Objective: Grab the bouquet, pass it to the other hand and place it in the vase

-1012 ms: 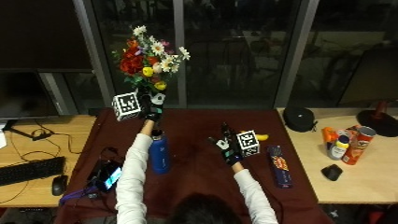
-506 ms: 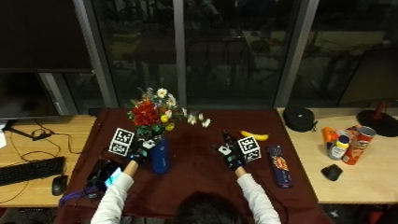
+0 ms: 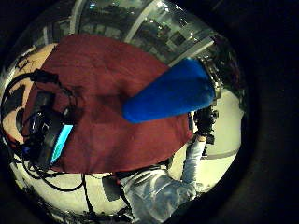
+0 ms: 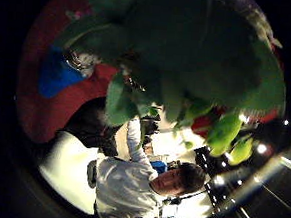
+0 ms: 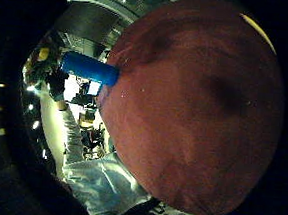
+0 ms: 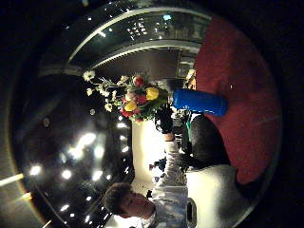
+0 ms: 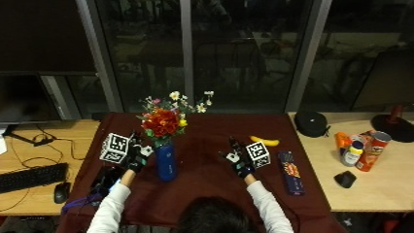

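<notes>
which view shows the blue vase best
The outside view: the whole vase stands upright on the red cloth with the bouquet in it. The right thumb view shows it whole but farther off; the other palm views show only parts.

Tall blue cylindrical vase: upright on dark red tablecloth, left of centre. Mixed bouquet of red, yellow and white flowers: seated in vase, blooms fanning toward 12 o'clock.

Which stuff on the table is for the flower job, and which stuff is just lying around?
For the job:
bouquet
blue vase
left hand
right hand

Just lying about:
banana
keyboard
mouse
chip can
bottle
</notes>
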The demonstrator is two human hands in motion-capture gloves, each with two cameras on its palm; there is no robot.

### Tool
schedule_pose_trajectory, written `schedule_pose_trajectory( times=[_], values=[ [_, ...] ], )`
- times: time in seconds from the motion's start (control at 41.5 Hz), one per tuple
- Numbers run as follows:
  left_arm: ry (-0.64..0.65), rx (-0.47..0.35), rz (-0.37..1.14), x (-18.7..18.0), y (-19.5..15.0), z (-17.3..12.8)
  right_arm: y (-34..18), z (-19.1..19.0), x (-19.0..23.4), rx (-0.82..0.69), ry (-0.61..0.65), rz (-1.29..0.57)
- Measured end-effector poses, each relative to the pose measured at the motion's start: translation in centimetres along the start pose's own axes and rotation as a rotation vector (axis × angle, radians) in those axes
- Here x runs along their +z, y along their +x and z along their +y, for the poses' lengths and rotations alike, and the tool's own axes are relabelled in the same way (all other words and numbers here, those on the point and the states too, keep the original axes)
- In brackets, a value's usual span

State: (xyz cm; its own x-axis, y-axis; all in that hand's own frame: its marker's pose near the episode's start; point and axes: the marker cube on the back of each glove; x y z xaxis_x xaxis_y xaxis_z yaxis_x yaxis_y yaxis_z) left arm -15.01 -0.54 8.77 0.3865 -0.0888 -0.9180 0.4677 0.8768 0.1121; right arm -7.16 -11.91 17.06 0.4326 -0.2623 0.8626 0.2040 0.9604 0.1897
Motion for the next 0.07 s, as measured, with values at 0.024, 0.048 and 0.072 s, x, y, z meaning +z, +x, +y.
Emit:
schedule_pose_trajectory(
  times=[0.024, 0.048, 0.072],
  values=[
    [0.001, -0.001, 0.000, -0.04, -0.17, 0.02, -0.43, 0.37, 0.20, 0.064, -0.002, -0.017],
    [0.001, 0.000, 0.001, -0.06, -0.32, 0.04, -0.69, 0.62, 0.33, 0.107, -0.006, -0.030],
    [0.001, 0.000, 0.001, -0.06, -0.40, 0.04, -0.78, 0.73, 0.39, 0.126, -0.008, -0.037]
  ],
)
